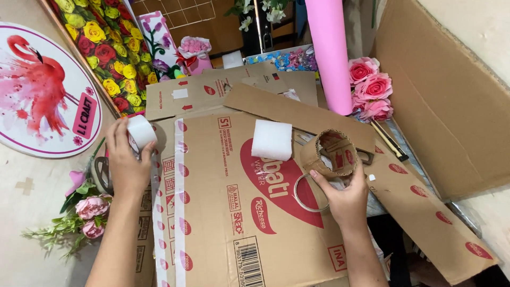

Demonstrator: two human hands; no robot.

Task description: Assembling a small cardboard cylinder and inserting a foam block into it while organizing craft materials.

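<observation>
White tape roll [141, 132] sits pinched in the left grip [127, 162]; right grip [345, 194] clasps a cardboard ring [329, 154].

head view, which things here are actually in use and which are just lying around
In use:
left hand on the white tape roll
right hand holding the cardboard ring
thin tape roll at the right hand
flattened box

Lying about:
foam block
pink paper roll
pink roses
flamingo sign
peony sprig
</observation>
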